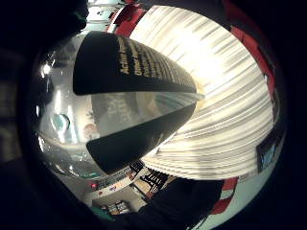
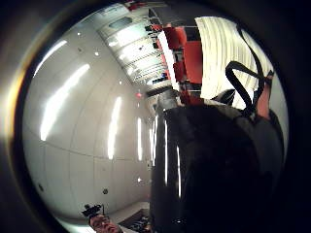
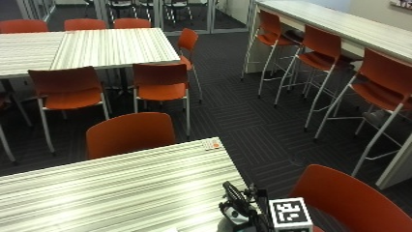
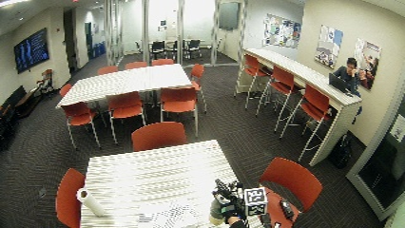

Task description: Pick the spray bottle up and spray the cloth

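Gripping the spray bottle point(image 1: 129, 96), the gloved right hand point(image 4: 229, 203) sits at the near edge of the striped bench point(image 4: 152, 175) — fingers wrapped round the bottle's body, going by both palm views. Little-finger-side palm view: clear bottle w/ a black label bearing yellow print fills most of the view, so it's right against the palm; striped bench top shows behind it. Thumb-side palm view: dark, glossy bottle side point(image 2: 204, 165) looms close, w/ ceiling lights beyond and a black strap of the hand at the edge.

Outside view: only the top of the hand point(image 3: 241, 205) shows at the near right corner of the bench point(image 3: 116, 188), partly cut off; the bottle itself is barely visible there.

Wide outside view: a patterned cloth point(image 4: 166, 214) lies flat on the bench just beside the hand, toward the person's left — can't tell if bottle and cloth touch. Paper towel roll point(image 4: 91, 201) lies on its side near the bench's far-left near corner, well apart from the hand. Small card point(image 3: 211, 144) rests at the bench's far edge. Orange chairs point(image 4: 158, 135) stand round the bench.
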Tool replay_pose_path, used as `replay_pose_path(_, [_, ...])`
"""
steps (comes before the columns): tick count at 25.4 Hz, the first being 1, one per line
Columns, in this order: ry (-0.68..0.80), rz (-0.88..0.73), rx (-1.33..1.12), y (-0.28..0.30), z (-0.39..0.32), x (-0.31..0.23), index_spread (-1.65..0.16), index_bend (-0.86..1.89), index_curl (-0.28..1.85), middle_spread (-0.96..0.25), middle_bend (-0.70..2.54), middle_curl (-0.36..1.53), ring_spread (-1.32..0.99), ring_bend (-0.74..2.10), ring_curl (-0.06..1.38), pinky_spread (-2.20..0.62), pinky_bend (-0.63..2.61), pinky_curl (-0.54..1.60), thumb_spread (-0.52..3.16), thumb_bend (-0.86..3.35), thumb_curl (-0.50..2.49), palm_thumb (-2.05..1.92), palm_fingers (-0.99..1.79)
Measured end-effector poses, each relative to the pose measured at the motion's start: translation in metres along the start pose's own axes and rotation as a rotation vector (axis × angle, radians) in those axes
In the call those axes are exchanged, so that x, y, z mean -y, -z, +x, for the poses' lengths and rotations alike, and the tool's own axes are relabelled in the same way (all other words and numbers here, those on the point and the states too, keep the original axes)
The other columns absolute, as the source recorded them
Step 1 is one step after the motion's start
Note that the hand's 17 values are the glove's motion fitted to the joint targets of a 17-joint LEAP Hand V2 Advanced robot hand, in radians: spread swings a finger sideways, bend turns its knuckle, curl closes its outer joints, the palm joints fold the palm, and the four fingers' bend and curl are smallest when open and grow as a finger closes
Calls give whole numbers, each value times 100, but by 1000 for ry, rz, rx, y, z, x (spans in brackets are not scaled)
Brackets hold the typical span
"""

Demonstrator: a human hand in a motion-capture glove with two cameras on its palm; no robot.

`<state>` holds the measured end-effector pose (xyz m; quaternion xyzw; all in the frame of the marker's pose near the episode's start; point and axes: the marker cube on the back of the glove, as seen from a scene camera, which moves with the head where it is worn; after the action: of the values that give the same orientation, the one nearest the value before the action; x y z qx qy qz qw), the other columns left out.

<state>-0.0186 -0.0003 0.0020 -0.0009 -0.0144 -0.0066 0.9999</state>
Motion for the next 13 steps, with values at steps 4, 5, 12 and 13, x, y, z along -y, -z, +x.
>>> replay_pose_path(4, [42, -8, -69, 2, -21, -4, -14, 69, 57, -10, 68, 52, -14, 39, 41, 9, 7, 4, 75, -2, 64, 109, 84])
replay_pose_path(5, [43, -8, -77, 0, -24, -5, -14, 69, 57, -10, 68, 52, -14, 39, 41, 9, 7, 4, 74, -2, 64, 109, 84])
replay_pose_path(12, [29, -79, -193, -38, -26, -22, -13, 67, 57, -9, 69, 53, -14, 39, 41, 9, 9, 5, 71, -2, 66, 109, 87])
replay_pose_path(13, [27, -93, -201, -45, -26, -26, -13, 66, 57, -8, 68, 53, -14, 39, 41, 9, 10, 5, 71, -2, 67, 109, 87])
